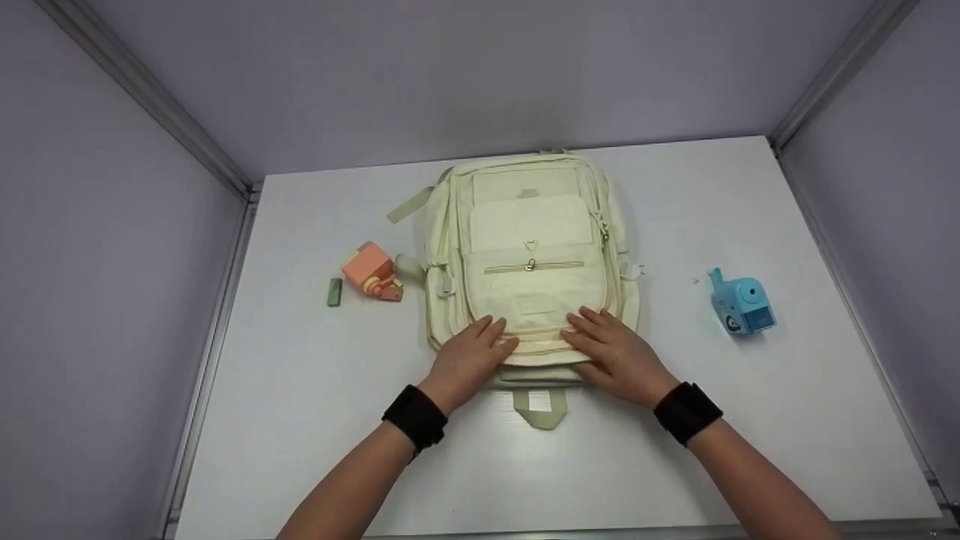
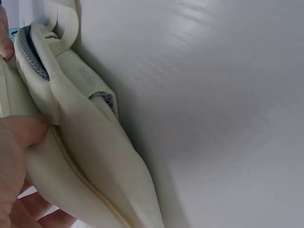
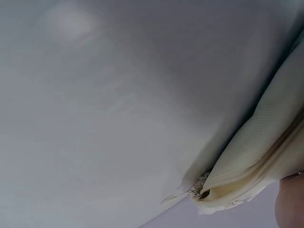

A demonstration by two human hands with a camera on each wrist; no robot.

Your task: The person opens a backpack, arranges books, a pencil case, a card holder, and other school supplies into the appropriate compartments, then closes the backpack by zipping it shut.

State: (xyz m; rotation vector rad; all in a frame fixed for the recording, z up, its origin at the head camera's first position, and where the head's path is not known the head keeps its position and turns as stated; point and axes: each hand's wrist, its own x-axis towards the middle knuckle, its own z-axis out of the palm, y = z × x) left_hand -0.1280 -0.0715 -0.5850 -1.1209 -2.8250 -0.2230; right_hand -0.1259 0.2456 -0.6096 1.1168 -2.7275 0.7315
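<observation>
A cream backpack [image 1: 532,225] lies flat on the white table, its front pockets facing up and its carry loop [image 1: 541,418] toward me. My left hand [image 1: 466,358] rests on the near left corner of the front pocket. In the left wrist view its thumb [image 2: 28,129] presses beside a zipper [image 2: 90,185], with the other fingers over the far face. My right hand [image 1: 619,356] lies on the near right corner, fingers extended across the fabric and thumb lower at the edge. The right wrist view shows the bag's zipped side [image 3: 266,152] and only a sliver of that hand.
Left of the bag are an orange crank pencil sharpener [image 1: 369,268] and a small green block [image 1: 334,292]. A blue crank pencil sharpener [image 1: 741,304] stands to the right. Grey-white partition walls [image 1: 510,75] enclose the table [image 1: 300,420] at the back and sides.
</observation>
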